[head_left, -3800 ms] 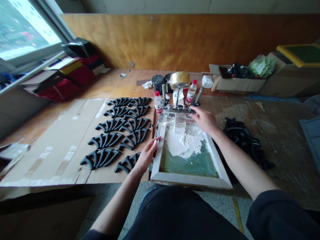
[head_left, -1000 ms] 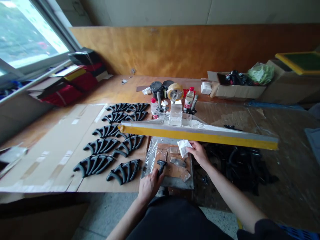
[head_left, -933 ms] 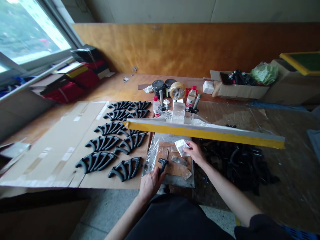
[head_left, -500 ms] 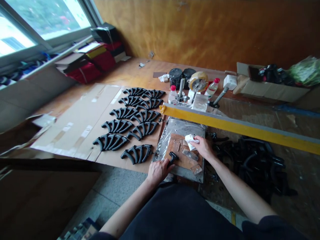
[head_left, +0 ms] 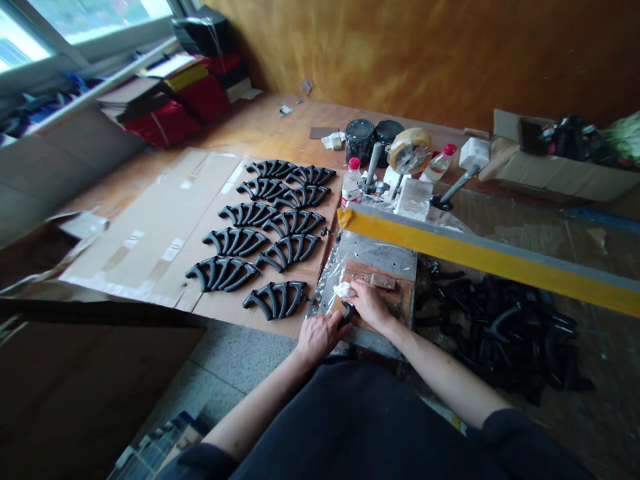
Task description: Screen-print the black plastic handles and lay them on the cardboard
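Observation:
My left hand [head_left: 319,337] is closed around a short black curved piece, like a handle [head_left: 347,312], at the front of a wooden board [head_left: 404,300]. In my right hand [head_left: 371,305] is a crumpled white cloth or tissue [head_left: 342,289], pressed against the upper end of the black piece. Much of the piece is hidden by my fingers. The board lies on a scuffed metal plate [head_left: 377,248]. To the left, similar black curved pieces [head_left: 276,300] lie in neat fanned groups on a cardboard sheet [head_left: 145,220].
A yellow-sided bar [head_left: 475,250] crosses above the bench on the right. Beyond it stand a bottle with a red cap [head_left: 351,183], a tape roll [head_left: 410,152] and black tubs [head_left: 359,141]. Loose black pieces [head_left: 505,333] are heaped at right; an open carton [head_left: 565,177] sits behind.
My right hand has moved left with the white cloth, from over the board onto the black piece. My left hand still holds that piece. The view has shifted slightly.

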Demonstrator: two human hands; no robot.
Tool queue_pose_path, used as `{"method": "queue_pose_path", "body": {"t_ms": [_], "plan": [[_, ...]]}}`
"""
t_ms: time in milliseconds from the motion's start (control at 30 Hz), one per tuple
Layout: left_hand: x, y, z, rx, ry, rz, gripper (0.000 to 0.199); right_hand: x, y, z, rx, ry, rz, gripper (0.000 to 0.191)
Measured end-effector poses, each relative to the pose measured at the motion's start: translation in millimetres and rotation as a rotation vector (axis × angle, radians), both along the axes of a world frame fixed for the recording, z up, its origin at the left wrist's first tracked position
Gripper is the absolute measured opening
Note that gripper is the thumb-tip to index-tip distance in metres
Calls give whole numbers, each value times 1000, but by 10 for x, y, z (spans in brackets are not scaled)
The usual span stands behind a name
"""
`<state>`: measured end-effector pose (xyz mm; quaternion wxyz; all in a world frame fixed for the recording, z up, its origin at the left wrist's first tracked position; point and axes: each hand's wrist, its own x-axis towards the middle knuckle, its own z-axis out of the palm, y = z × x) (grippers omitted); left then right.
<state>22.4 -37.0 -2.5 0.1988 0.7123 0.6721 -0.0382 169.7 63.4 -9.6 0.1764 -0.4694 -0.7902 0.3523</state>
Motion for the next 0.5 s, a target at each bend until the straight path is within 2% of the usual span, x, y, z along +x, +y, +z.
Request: {"method": "queue_pose_path", "body": {"t_ms": [200, 333, 500], "plan": [[10, 22, 44, -69, -49, 75, 39, 33, -24, 43, 27, -53, 106, 25], [2, 25, 45, -76, -65, 82, 40, -50, 5, 55, 7, -36, 61, 18], [-4, 17, 38, -67, -73, 62, 38, -38, -33, 5, 41, -38, 94, 21]]}}
